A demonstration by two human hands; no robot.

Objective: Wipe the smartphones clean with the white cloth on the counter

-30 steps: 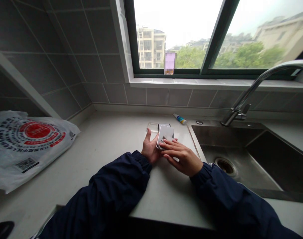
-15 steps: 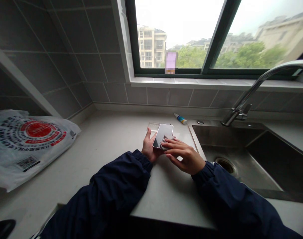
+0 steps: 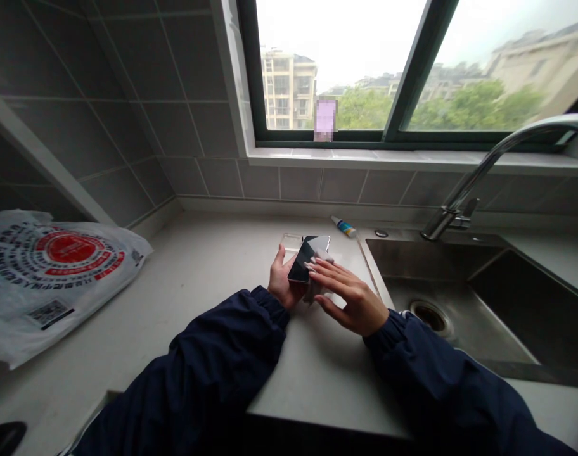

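A dark-screened smartphone (image 3: 300, 265) rests tilted in my left hand (image 3: 282, 284), whose thumb stands up at its left side; the fingers behind it are mostly hidden. Over the phone's lower right part, my right hand (image 3: 350, 294) presses a crumpled whitish tissue or cloth (image 3: 312, 292) against the glass with its fingertips. Just behind the phone, a clear phone case or tray (image 3: 291, 239) lies on the counter, partly covered. Farther back is a small blue-and-white tube (image 3: 344, 227) with a pointed tip.
To the right, a steel sink (image 3: 464, 259) is set into the pale counter (image 3: 213, 253), with a curved chrome faucet (image 3: 460, 190) at its back. A white plastic bag (image 3: 18, 310) with red and black print lies on the left. A window sill (image 3: 412, 161) runs behind.
The phone has tilted, so its screen went from a bright reflection to mostly dark. My right hand has shifted slightly left, and more of the crumpled tissue or cloth shows.
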